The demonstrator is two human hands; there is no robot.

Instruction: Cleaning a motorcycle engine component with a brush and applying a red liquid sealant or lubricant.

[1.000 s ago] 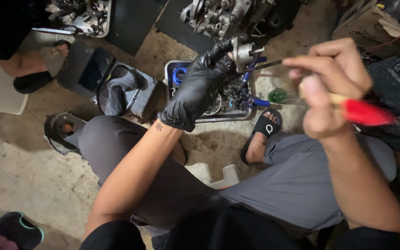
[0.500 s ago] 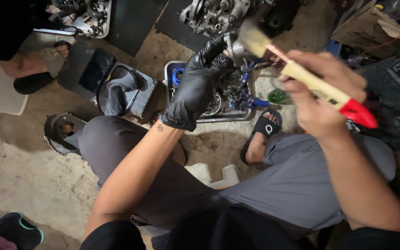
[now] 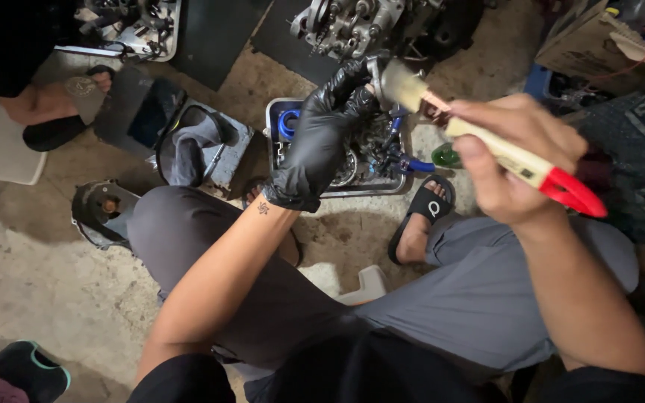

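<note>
My left hand (image 3: pixel 319 142), in a black glove, grips a small metal engine part (image 3: pixel 373 75) and holds it up over a metal tray (image 3: pixel 404 183). My bare right hand (image 3: pixel 513 160) holds a paintbrush (image 3: pixel 487 138) with a pale wooden handle and a red end. The brush's bristles touch the metal part at the gloved fingertips. The tray below holds several greasy parts, a blue ring (image 3: pixel 289 123) and a blue-handled tool (image 3: pixel 416 164).
An engine block (image 3: pixel 352 26) stands behind the tray on a dark mat. A grey box with a cloth (image 3: pixel 195 145) lies left of the tray, a round engine cover (image 3: pixel 98 213) further left. Another person's sandalled foot (image 3: pixel 39 104) is at upper left. A cardboard box (image 3: pixel 599 37) sits at upper right.
My right hand has swung the brush from pointing sideways to bristles-forward against the metal part. The gloved left hand has stayed in place with the part.
</note>
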